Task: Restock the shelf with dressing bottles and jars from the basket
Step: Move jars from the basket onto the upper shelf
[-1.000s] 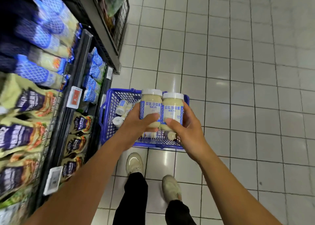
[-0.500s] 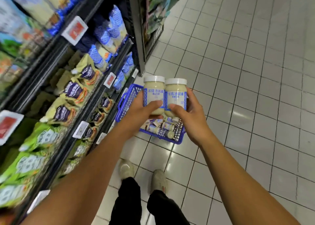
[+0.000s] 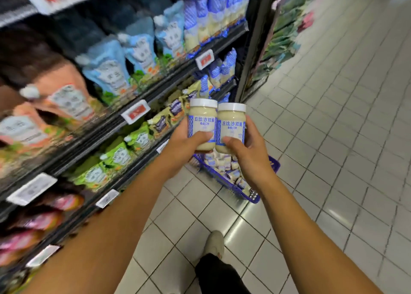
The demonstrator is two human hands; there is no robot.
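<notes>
Supermarket aisle. Glossy pale tiled floor; at left, dark shelving of soft pouches, blurred, with price tags on the rails. A blue mesh basket stands on the floor beside the shelving, partly hidden by the hands. Above it, two upright cylindrical jars touch side by side, with cream contents, white lids and blue-and-white labels. The left hand grasps the left jar; the right hand grasps the right jar.

Two cream jars with white lids and blue-white labels; blue basket; pale grey tiled floor.
</notes>
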